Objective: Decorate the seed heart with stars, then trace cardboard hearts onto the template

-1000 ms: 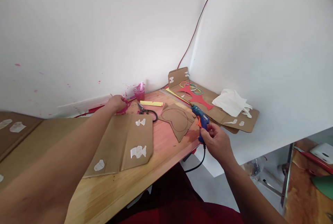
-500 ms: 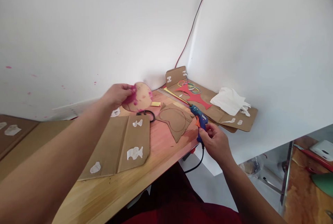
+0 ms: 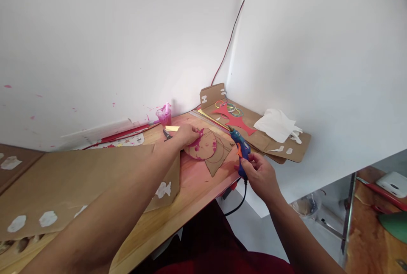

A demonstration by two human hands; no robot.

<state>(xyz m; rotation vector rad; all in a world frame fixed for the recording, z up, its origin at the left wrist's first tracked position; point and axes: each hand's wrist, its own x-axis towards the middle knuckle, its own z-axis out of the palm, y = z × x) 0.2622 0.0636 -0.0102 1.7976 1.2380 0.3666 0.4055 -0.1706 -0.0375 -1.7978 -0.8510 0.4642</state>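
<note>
My left hand (image 3: 190,134) pinches the upper left edge of a round cardboard disc (image 3: 203,144) stained with pink blotches. The disc is over a jagged brown cardboard piece (image 3: 214,167) that bears a drawn curved outline; whether the two touch I cannot tell. In my right hand (image 3: 259,173) is a blue glue gun (image 3: 243,149) with an orange trigger, its nozzle pointing up and left. A black cord hangs from its handle.
Large folded cardboard (image 3: 95,176) covers the left of the wooden table (image 3: 146,236). A pink-stained cup (image 3: 164,117) and scissors (image 3: 167,134) are behind. Toward the right lie a red cutout (image 3: 237,121), rubber bands (image 3: 233,109) and a white cloth (image 3: 276,124).
My left hand has carried the disc right and down over the jagged cardboard, uncovering the cup and scissors. The glue gun stays almost where it was in my right hand.
</note>
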